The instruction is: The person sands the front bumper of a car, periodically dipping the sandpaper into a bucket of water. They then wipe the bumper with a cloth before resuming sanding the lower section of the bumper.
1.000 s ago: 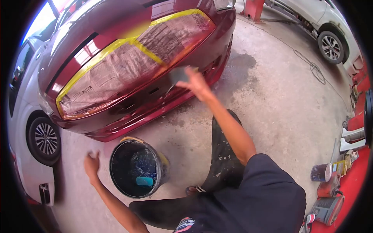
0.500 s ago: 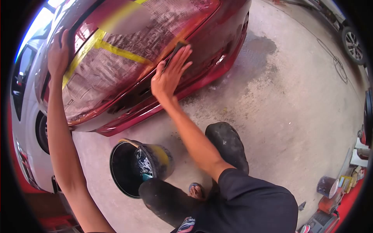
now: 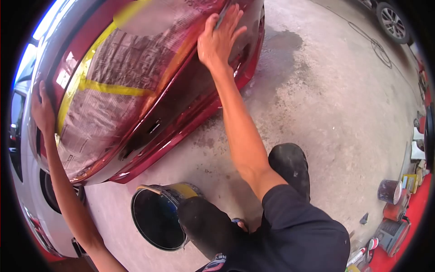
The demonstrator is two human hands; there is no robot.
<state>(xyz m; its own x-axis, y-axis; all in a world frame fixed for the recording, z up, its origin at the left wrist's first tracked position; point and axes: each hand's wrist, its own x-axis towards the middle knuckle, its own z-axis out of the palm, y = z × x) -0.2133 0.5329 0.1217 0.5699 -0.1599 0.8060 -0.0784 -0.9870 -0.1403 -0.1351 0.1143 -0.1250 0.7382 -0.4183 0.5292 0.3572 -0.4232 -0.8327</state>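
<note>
My right hand (image 3: 219,41) lies on the dark, wet lower panel of a red car (image 3: 181,115), near its upper ridge. Between its thumb and fingers shows a sliver of a dark sheet, apparently sandpaper (image 3: 221,19), mostly covered by the hand. Resting against the car's side at the left is my left hand (image 3: 43,111), fingers extended and holding nothing. Newspaper (image 3: 122,54) covers the glass between my hands, held along its edges by yellow masking tape (image 3: 115,88).
A black bucket (image 3: 156,217) stands on the concrete floor beside my knee. Behind the red car is a white car (image 3: 34,195). Paint tins (image 3: 389,191) and other items line the right edge. A cable (image 3: 374,45) lies near a parked car's wheel (image 3: 392,22).
My right hand has slid up along the panel with the sandpaper. My left hand has shifted down the car's side in view. The whole view has turned, and the bucket appears lower.
</note>
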